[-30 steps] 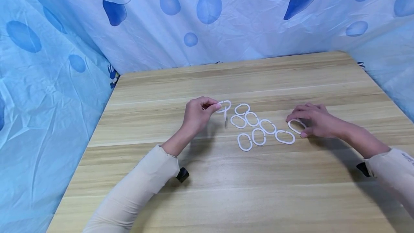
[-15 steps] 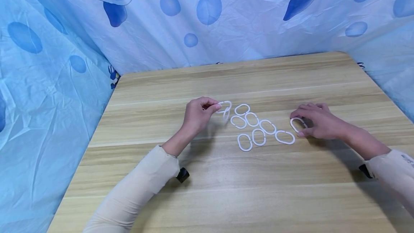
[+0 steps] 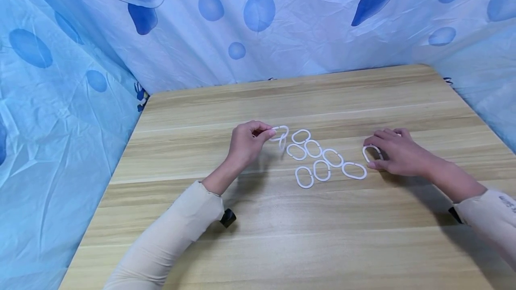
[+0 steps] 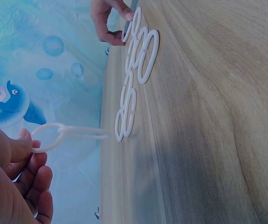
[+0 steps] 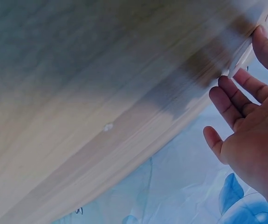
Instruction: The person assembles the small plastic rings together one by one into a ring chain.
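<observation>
- At your far left, a patterned blue curtain [image 3: 56, 155] hangs beside the wooden table [image 3: 173, 155] and continues along its back edge.
- Your pale left sleeve [image 3: 173, 232] reaches in over the near part of the table, with a small black part [image 3: 228, 218] showing under the wrist.
- Your left hand [image 3: 247, 143] pinches a white oval link [image 4: 50, 124] between thumb and fingertips — up off the tabletop, the other fingers curled in.
- A second link [image 4: 85, 129] is threaded through that one and hangs from it; whether its lower end touches the wood is hard to tell.
- Next come seven loose links [image 3: 296, 177], flat on the table between your hands: three at the far left of the group, two stepping down towards your right, two on the near side.
- Your right hand [image 3: 393, 152] arches loosely and grips a single link [image 3: 364, 153] — thumb at its near end, fingertips at its far end — near the rightmost loose one.
- Your right sleeve [image 3: 488, 218] enters from the right.
</observation>
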### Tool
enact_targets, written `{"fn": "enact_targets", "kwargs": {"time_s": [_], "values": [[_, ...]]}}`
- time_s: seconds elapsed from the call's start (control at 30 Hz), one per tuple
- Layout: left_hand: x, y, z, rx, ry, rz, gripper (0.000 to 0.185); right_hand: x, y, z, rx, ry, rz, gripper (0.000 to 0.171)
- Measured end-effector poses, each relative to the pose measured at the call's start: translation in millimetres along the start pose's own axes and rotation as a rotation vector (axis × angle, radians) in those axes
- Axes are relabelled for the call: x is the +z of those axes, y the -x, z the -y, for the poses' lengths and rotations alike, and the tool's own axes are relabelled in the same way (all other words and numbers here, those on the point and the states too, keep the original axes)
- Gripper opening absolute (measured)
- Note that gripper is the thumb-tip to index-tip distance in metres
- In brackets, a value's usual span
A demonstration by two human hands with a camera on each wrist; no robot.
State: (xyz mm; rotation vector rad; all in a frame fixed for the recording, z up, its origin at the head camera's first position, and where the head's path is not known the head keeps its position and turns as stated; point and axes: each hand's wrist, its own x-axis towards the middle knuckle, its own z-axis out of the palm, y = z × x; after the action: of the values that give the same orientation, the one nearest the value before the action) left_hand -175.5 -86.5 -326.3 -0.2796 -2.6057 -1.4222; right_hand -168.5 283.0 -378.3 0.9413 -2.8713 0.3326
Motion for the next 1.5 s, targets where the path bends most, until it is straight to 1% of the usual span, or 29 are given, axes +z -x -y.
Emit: {"fn": "enact_targets", "kwargs": {"time_s": [0.13, 0.33, 0.47, 0.53, 0.8, 1.2, 1.37, 1.5], "values": [[-0.4, 0.5, -0.4, -0.004, 0.000, 0.001, 0.010, 1.8, -0.2, 0.4, -0.012, 0.041, -0.012, 0.040], [-0.7, 0.4, -0.1, -0.008, 0.012, 0.007, 0.010, 2.4, -2.8, 2.3, -0.053, 0.107, -0.055, 0.036], [-0.6, 0.4, 0.4, -0.012, 0.013, 0.008, 0.010, 3.3, -6.6, 3.1, -0.072, 0.125, -0.075, 0.036], [-0.4, 0.6, 0.5, -0.017, 0.013, 0.012, 0.010, 4.0, -9.0, 3.1, -0.070, 0.110, -0.088, 0.037], [1.7, 1.2, -0.2, -0.047, 0.022, 0.024, 0.010, 4.1, -25.3, 9.1, -0.037, -0.028, -0.144, 0.037], [4.4, 2.4, -0.9, -0.044, 0.029, 0.032, 0.009, -1.1, -42.5, 21.8, -0.072, -0.094, -0.206, 0.043], [6.0, 2.6, -1.5, -0.045, 0.033, 0.040, 0.008, -3.9, -49.5, 27.7, -0.071, -0.129, -0.225, 0.041], [6.4, 3.0, -2.0, -0.044, 0.035, 0.043, 0.008, -6.4, -57.5, 33.9, -0.073, -0.187, -0.245, 0.039]]}}
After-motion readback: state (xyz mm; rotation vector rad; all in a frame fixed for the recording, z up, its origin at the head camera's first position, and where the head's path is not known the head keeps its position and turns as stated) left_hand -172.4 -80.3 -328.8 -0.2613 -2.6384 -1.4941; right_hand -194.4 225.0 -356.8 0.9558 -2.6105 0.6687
